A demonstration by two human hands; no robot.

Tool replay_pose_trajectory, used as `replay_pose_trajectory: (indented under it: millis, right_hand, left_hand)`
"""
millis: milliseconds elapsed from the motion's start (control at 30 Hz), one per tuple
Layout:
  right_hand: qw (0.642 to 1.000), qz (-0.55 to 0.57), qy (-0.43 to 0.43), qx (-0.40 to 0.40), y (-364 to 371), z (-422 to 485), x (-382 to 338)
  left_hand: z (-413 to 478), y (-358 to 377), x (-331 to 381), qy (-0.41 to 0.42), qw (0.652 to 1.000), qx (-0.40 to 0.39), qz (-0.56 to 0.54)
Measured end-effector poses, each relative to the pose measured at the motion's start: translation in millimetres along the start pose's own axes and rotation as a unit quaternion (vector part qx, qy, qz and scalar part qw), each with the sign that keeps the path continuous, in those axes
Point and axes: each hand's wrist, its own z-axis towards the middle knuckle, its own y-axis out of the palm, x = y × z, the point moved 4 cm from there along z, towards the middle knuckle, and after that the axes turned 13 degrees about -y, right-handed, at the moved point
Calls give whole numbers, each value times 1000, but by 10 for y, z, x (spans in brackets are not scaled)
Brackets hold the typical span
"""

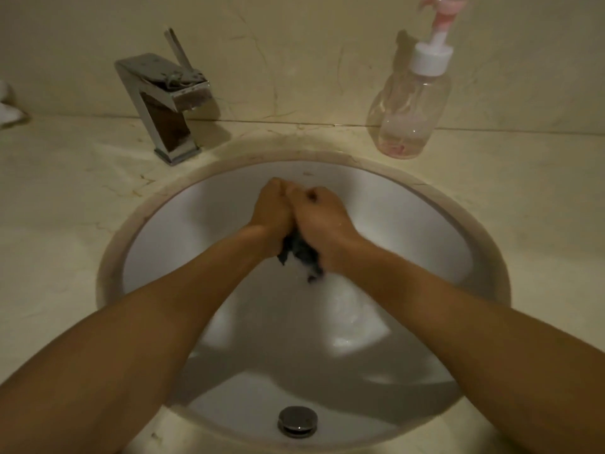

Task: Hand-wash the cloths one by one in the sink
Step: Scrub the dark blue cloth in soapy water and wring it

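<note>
A small dark cloth (299, 253) is bunched between my two hands over the white round sink (170, 231). My left hand (273, 211) and my right hand (322, 217) press together side by side, fingers curled around the cloth. Only a wet dark wad shows below the heels of my palms; the rest is hidden inside my fists. Both hands hover above the far half of the basin.
A chrome square tap (167, 99) stands at the back left of the beige counter, no water running. A clear soap pump bottle (411, 109) sits at the back right. The metal drain plug (297, 421) lies at the basin's near side. Something white (8, 108) lies at the far left edge.
</note>
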Motion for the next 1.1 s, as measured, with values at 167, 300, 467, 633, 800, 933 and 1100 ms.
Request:
replay_pose_trajectory:
  millis: [167,300,467,633,800,933,1100]
  right_hand:
    - [998,-19,-55,27,-119,74,-81]
    - [999,-4,-19,29,-207,144,24]
    - [996,-1,-77,39,122,-83,-59]
    - [997,40,-28,64,-283,138,-47]
    - [993,-23,-107,36,-37,-53,-59]
    - [956,-275,-57,-84,-308,229,26]
    - [830,-526,-77,-172,-535,418,243]
  left_hand:
    - [-368,125,177,-28,990,5,-141]
    - [-440,211,183,0,995,37,-92]
    - [-233,-71,189,-9,989,70,-130]
    - [-468,213,220,33,996,41,-78]
    - [-275,-41,195,-14,992,38,-122]
    - [-220,6,157,-68,997,19,9]
    - [-94,-203,98,45,916,94,387]
